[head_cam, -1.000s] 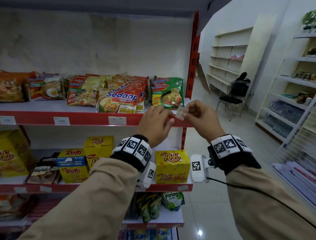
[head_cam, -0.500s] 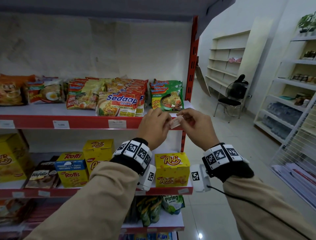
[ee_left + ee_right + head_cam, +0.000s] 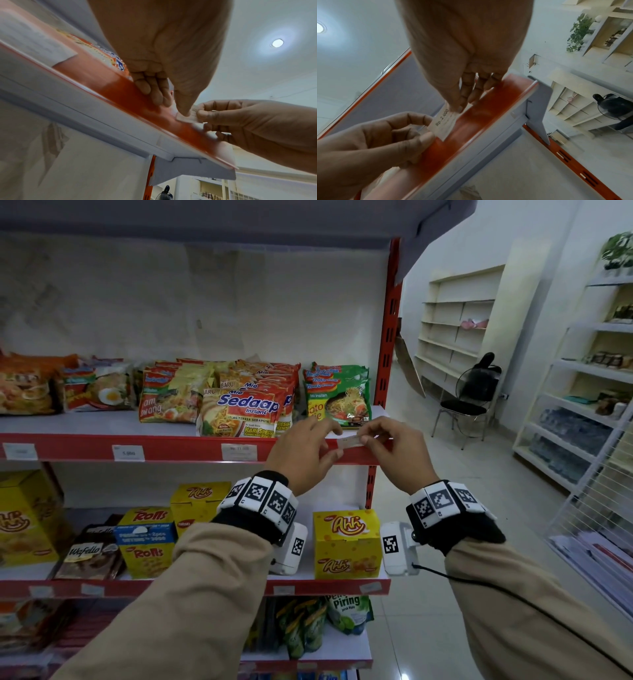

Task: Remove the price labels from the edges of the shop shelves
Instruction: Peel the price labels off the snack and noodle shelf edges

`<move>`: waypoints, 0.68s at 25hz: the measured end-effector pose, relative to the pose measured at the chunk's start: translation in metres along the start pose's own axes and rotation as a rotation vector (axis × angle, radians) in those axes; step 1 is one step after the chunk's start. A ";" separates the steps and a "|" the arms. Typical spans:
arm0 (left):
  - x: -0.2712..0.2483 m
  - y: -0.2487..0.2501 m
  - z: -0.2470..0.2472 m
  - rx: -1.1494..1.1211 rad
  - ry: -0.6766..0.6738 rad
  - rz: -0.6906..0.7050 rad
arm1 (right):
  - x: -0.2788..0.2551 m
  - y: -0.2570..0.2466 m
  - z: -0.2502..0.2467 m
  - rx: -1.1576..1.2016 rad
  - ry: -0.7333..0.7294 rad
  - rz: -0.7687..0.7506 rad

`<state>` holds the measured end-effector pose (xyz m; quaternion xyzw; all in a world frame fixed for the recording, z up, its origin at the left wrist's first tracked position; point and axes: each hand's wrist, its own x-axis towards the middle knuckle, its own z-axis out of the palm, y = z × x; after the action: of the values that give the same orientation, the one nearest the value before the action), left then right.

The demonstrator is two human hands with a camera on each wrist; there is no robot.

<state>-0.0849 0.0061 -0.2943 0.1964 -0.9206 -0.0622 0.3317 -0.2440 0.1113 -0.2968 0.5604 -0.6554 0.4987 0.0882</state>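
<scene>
A small white price label (image 3: 349, 441) marked "Rp 2.000" (image 3: 445, 123) lies against the top of the red shelf edge (image 3: 191, 447), near its right end. My left hand (image 3: 334, 446) pinches the label's left end; its thumb lies on the paper (image 3: 187, 117). My right hand (image 3: 364, 440) pinches the right end between thumb and fingers (image 3: 453, 106). More white labels (image 3: 238, 452) sit further left on the same edge, and others (image 3: 370, 588) on the shelf edge below.
Noodle packets (image 3: 239, 412) lie on the shelf just behind my hands. Yellow snack boxes (image 3: 346, 542) stand one shelf down. The red upright post (image 3: 388, 337) bounds the rack on the right. A black chair (image 3: 469, 402) and white racks (image 3: 582, 412) stand across the aisle.
Both hands have brought the label down from just above the shelf onto the red edge. It now lies flatter and longer between the fingers.
</scene>
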 end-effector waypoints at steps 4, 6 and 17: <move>0.000 0.000 0.003 0.099 -0.001 -0.003 | -0.001 0.001 -0.001 -0.095 -0.061 -0.051; -0.001 0.001 0.005 0.146 -0.009 0.014 | 0.000 0.000 -0.005 -0.192 -0.109 -0.093; -0.002 0.002 0.007 0.206 -0.023 -0.004 | -0.002 -0.004 -0.009 -0.440 -0.272 -0.057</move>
<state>-0.0881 0.0088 -0.3003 0.2307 -0.9255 0.0300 0.2989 -0.2441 0.1199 -0.2910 0.6079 -0.7379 0.2614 0.1330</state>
